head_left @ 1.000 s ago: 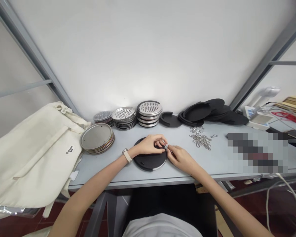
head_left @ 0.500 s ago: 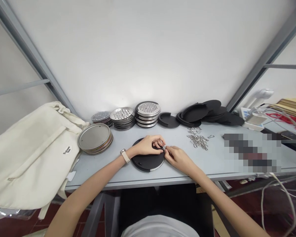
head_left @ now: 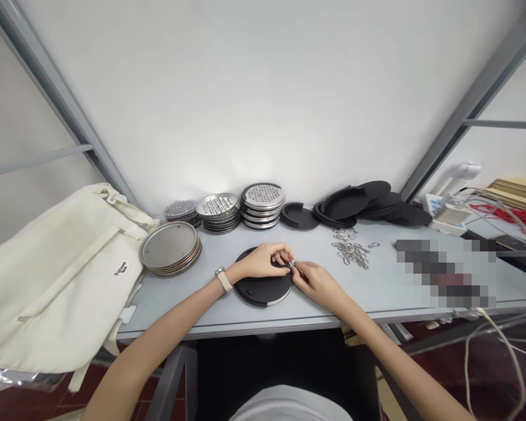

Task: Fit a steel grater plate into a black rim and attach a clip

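A round black disc [head_left: 263, 289] with a pale silvery edge at its lower right lies near the front of the table. Resting over it, my left hand [head_left: 263, 260] has thumb and fingers pinched at the disc's right side. From the right, my right hand [head_left: 315, 282] meets it there in a pinch. Between the fingertips of both hands shows a small metal clip [head_left: 290, 265], mostly covered. A loose pile of silvery metal clips [head_left: 353, 255] lies right of my hands.
Stacked grey round plates [head_left: 169, 245] stand at left beside a cream bag [head_left: 70, 280]. Along the wall are perforated metal discs [head_left: 263, 196] and black round covers [head_left: 346, 203]. A power strip [head_left: 447, 225] with cables is at right, near a blurred-out patch.
The view has shifted slightly. Both hands keep the same pinch at the disc's right edge, with hardly any visible finger movement.
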Tool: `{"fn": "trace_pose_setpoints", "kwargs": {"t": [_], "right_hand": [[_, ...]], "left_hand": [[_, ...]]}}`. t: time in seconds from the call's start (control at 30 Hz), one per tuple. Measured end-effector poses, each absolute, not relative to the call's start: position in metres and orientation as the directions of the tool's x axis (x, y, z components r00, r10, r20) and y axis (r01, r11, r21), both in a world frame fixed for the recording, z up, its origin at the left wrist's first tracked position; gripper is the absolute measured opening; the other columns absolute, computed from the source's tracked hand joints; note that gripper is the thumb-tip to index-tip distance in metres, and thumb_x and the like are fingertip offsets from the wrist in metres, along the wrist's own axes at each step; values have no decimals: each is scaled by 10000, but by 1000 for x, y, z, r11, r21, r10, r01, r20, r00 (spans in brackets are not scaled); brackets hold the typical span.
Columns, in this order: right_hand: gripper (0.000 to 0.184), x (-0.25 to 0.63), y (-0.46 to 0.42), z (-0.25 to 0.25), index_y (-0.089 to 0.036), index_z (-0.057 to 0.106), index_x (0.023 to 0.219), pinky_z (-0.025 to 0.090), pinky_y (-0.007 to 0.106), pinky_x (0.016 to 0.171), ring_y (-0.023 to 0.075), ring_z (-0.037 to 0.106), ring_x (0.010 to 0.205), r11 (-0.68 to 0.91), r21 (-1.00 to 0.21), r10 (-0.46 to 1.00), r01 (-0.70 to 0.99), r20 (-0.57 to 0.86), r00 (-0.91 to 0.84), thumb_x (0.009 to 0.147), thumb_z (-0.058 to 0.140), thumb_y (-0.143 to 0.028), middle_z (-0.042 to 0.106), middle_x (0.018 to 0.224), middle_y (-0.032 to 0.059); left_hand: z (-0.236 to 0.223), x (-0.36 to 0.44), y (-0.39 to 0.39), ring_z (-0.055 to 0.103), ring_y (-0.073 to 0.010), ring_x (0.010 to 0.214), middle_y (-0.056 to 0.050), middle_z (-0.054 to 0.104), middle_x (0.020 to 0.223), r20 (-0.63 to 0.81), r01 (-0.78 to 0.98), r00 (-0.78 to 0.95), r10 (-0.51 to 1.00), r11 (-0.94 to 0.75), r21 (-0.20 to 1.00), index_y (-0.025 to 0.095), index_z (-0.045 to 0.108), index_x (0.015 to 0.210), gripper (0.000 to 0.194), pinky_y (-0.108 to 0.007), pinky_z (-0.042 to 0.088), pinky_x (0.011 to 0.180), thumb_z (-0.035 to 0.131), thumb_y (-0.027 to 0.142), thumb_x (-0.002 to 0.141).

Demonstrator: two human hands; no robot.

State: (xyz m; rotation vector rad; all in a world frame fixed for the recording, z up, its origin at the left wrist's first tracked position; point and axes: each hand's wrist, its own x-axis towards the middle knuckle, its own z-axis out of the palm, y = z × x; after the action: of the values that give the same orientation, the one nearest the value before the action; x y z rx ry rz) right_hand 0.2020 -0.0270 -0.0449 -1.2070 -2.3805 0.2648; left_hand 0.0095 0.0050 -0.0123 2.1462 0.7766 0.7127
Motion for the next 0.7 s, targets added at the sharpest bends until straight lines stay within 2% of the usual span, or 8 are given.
{"fn": "trace_pose_setpoints", "kwargs": {"t": [0.47,0.7], "right_hand": [[282,204,-27,-47,-198,470,782,351,266,602,158,505,600,618,-369,786,694,314,-533,973,272,-260,540,660,21],[277,204,-28,-46,-202,449,763,347,260,600,156,503,599,616,-355,787,703,308,-534,973,278,-258,532,650,16]], "left_hand": [[-10,10,4,587,-109,756,-17,625,826,241,338,644,726,-553,761,141,593,965,279,-223,487,723,622,102,690],[-11,11,3,579,-123,817,-15,631,861,298,349,612,733,-588,730,151,611,940,258,-232,457,769,639,126,685]]}}
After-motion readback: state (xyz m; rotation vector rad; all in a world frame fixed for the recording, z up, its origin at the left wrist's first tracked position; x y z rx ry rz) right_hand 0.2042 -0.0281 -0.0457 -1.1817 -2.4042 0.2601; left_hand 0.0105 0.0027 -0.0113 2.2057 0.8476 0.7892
